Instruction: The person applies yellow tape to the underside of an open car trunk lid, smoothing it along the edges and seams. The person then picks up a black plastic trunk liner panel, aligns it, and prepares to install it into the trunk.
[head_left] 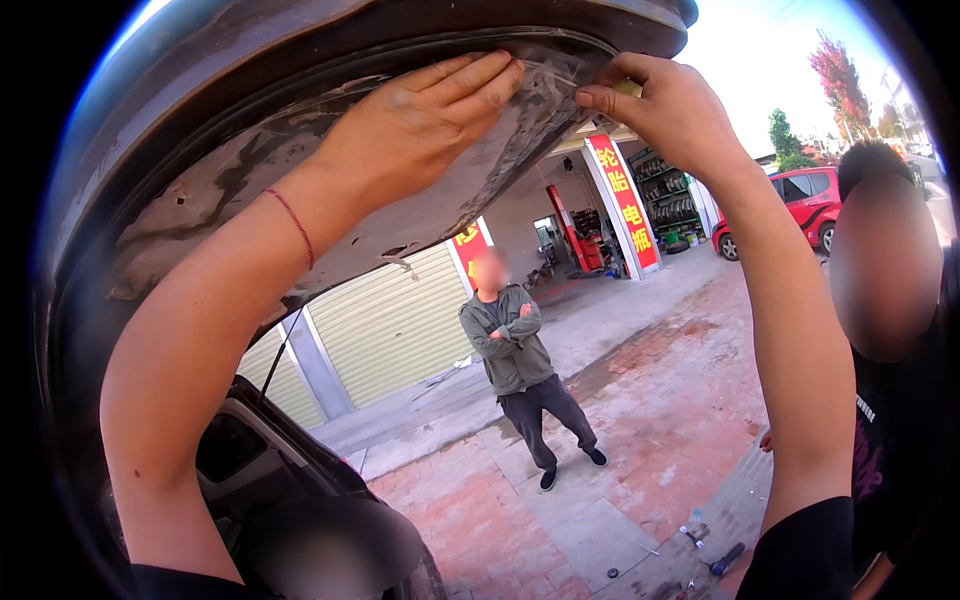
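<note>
Above me is a raised dark car lid [300, 60], its underside covered by a dirty grey-brown lining [230, 190] with torn, peeling patches. My left hand [430, 120] is reaching up to it, fingers stretched out and laid flat near the far edge. Close to the lid's right corner, my right hand [660, 105] has thumb and forefinger pinched together. A thin, shiny, see-through strip [552, 72] runs between the two hands; whether the pinch holds it is unclear. Something small and yellowish shows behind the right fingers.
A person with folded arms [510, 335] stands ahead on the paving. Another person [900, 430] is close on my right, and a blurred head [330, 545] is below. A thin strut [282, 355] rises beside the dark car body [300, 470]. Tools [725, 560] lie on the ground.
</note>
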